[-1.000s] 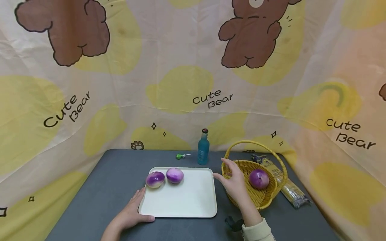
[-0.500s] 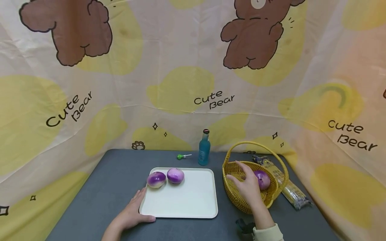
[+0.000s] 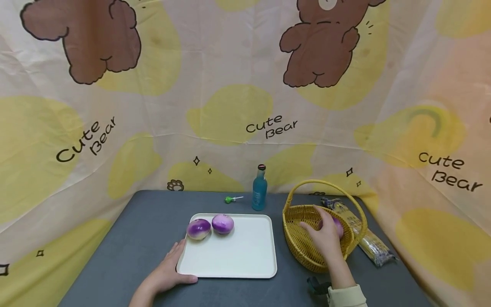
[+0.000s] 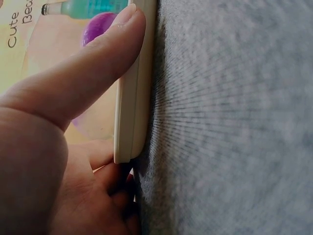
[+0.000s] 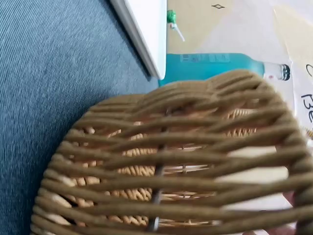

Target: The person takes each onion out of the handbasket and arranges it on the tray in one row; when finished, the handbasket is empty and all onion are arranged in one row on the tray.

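My left hand (image 3: 167, 269) lies at the near left corner of a white tray (image 3: 238, 256). Its fingers run along the left side, and in the left wrist view the thumb (image 4: 105, 54) presses on the rim. Two round purple-and-white turnips, one (image 3: 198, 229) beside the other (image 3: 223, 224), sit at the tray's far left. My right hand (image 3: 327, 241) reaches into a yellow wicker basket (image 3: 301, 256), thumb and fingers spread apart. Just behind its fingers is a third purple turnip (image 3: 339, 228), mostly hidden; whether they touch cannot be seen. The right wrist view is filled by the basket's weave (image 5: 181, 161).
A blue bottle (image 3: 259, 192) stands behind the tray, with a green lollipop (image 3: 229, 199) lying left of it. The basket's tall handle (image 3: 324, 182) arches over its opening. A clear packet of long yellow contents (image 3: 374, 247) lies against the basket's right side.
My right hand has moved rightward from the basket's left rim to the turnip inside, now covering much of it. The left hand and tray have stayed put.
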The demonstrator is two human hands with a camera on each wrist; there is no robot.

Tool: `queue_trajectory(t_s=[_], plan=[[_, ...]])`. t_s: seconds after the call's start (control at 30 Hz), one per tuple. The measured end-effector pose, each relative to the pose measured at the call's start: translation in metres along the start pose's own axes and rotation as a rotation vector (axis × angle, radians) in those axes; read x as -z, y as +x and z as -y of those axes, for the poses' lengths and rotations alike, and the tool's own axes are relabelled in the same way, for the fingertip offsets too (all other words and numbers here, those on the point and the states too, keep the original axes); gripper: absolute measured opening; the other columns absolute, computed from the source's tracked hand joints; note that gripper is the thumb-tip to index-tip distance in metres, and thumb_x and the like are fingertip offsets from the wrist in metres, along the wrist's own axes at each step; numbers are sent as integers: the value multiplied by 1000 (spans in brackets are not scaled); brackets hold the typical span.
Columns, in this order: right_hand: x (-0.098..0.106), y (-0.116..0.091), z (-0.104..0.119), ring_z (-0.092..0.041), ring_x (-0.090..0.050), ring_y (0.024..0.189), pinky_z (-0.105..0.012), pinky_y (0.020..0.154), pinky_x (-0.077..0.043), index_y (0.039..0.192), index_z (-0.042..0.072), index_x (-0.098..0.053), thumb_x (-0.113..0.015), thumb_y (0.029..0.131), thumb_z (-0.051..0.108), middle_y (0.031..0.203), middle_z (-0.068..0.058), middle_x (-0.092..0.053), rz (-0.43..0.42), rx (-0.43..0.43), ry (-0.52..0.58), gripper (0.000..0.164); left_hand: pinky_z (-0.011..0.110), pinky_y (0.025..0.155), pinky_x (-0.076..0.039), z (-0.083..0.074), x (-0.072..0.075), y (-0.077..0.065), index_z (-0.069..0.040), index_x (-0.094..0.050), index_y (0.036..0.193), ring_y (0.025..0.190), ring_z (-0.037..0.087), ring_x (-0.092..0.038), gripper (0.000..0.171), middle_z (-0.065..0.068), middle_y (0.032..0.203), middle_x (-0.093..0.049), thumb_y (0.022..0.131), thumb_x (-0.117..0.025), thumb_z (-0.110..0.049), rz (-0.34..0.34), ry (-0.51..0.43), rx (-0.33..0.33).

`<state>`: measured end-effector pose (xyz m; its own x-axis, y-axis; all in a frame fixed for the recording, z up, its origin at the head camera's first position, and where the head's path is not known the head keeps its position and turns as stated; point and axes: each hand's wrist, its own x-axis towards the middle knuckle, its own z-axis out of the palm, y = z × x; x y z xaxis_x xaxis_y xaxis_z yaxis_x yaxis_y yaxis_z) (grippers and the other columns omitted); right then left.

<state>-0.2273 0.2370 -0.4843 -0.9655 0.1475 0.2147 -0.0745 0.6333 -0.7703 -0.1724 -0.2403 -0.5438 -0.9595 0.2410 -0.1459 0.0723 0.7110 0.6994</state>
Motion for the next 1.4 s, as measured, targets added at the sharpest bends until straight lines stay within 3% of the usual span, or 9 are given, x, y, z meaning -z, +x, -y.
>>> queue_trajectory(t_s=[0.17, 0.27, 0.33, 0.43, 0.67, 0.97, 1.17, 1.4], plan=[[4, 2, -5, -40, -53, 116, -55, 97, -45, 152, 11, -44, -79, 89, 30, 141, -23, -51, -38, -9, -69, 74, 71, 118, -10, 0, 0, 0, 4, -14, 159, 151, 54, -6, 125, 28, 165, -16, 71, -90, -44, -5, -1, -3], [7, 4, -7, -45, -48, 128, -60, 104, -42, 152, 12, -44, -79, 89, 29, 148, -25, -47, -50, -18, -84, 74, 70, 118, -10, 0, 1, -1, 4, -14, 159, 151, 54, -6, 126, 28, 165, -16, 71, -90, -43, -9, -2, -3], [10, 5, -8, -47, -35, 143, -64, 112, -35, 153, 12, -43, -78, 90, 31, 157, -25, -37, -48, -25, -77, 75, 70, 118, -9, 0, 1, -1, 5, -14, 159, 151, 54, -6, 126, 28, 165, -16, 71, -90, -43, -8, -3, 1], [12, 6, -10, -49, -28, 147, -65, 113, -34, 153, 12, -42, -77, 90, 35, 160, -26, -33, -46, -40, -70, 76, 71, 118, -10, 1, 0, -2, 5, -14, 159, 151, 54, -6, 126, 29, 165, -16, 71, -90, -44, -10, -1, 2], [14, 11, -18, -51, -36, 140, -65, 106, -40, 153, 8, -41, -76, 92, 31, 157, -30, -34, -48, -68, -113, 75, 69, 119, -10, 1, 1, 0, 6, -15, 158, 151, 54, -6, 126, 30, 164, -16, 70, -90, -44, -13, 7, -5], [15, 15, -29, -56, -35, 135, -69, 100, -43, 153, 5, -37, -75, 91, 22, 153, -34, -31, 10, -167, -169, 74, 71, 118, -10, 0, 0, 0, 8, -15, 158, 150, 55, -6, 125, 31, 164, -16, 71, -90, -43, -10, -3, 0], [14, 16, -33, -60, -33, 132, -73, 100, -39, 152, 2, -37, -75, 90, 20, 151, -37, -29, 35, -214, -172, 75, 71, 117, -11, 0, -1, 0, 8, -16, 157, 149, 56, -7, 127, 32, 163, -16, 68, -91, -42, -32, -38, -4], [8, 17, -38, -63, -35, 129, -75, 100, -38, 153, 1, -32, -76, 89, 14, 148, -42, -25, 43, -249, -151, 79, 71, 118, -9, -1, 0, 0, 7, -14, 158, 150, 55, -5, 126, 31, 164, -15, 72, -89, -43, 1, -16, 10]])
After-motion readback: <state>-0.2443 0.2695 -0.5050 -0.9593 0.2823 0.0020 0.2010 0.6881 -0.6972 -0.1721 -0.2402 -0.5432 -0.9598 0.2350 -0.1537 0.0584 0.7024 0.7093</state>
